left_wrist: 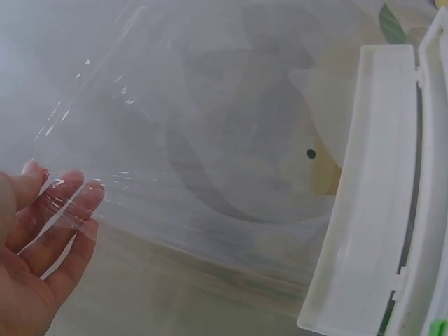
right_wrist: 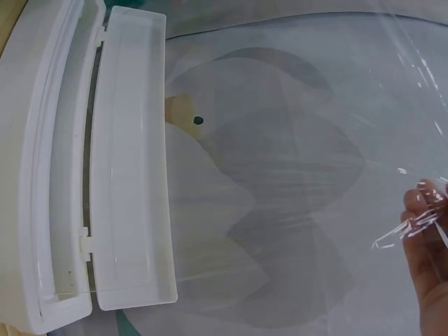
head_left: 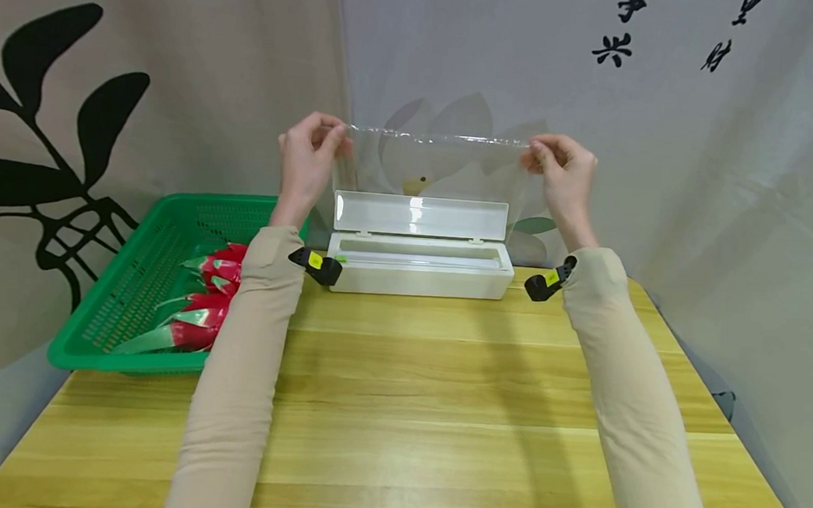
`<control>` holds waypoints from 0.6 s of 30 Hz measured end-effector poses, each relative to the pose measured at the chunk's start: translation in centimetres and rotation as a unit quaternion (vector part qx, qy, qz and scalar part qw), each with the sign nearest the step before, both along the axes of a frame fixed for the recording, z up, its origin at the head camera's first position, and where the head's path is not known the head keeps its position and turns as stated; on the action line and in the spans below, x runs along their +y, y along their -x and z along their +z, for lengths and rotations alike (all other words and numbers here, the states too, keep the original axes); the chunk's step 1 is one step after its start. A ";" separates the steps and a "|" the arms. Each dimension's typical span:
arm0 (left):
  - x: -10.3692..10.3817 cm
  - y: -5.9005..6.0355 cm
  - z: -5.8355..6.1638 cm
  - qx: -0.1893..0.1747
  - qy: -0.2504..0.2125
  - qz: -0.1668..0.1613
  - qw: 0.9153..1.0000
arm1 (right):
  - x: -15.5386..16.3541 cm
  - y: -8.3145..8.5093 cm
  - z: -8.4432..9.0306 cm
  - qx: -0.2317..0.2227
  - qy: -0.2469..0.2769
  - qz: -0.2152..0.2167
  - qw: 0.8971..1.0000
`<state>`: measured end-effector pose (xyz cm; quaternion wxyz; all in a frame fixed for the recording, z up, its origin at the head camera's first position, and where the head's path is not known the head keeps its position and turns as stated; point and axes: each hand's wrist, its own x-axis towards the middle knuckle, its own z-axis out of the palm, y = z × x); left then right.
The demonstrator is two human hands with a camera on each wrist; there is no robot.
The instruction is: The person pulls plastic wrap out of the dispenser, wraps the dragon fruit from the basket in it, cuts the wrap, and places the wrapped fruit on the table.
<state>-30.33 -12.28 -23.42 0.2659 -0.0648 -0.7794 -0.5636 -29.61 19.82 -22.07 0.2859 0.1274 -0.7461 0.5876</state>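
Film stretched upright between two pinching hands, over an open dispenser.
Clear cling film (head_left: 435,152) rises above the white dispenser box (head_left: 419,281) at the far edge of the wooden table (head_left: 401,427); its raised lid (head_left: 423,225) probably leaves the slot free. Left hand (head_left: 310,157) and right hand (head_left: 564,170) each pinch a top corner between thumb and fingers, set wide apart, likely to keep the sheet taut. Dragon fruit (head_left: 200,317) lie in a green basket (head_left: 63,352) by the table's left edge, presumably keeping them together.
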 end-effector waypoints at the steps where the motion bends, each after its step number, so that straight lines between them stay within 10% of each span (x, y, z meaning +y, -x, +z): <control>1: 0.0 0.0 0.1 0.003 -0.002 -0.001 1.000 | 0.0 0.0 0.1 0.001 0.004 0.000 1.000; 18: 0.4 -0.8 1.7 0.051 -0.018 0.008 0.998 | -0.4 -0.5 1.7 0.032 0.038 0.006 0.999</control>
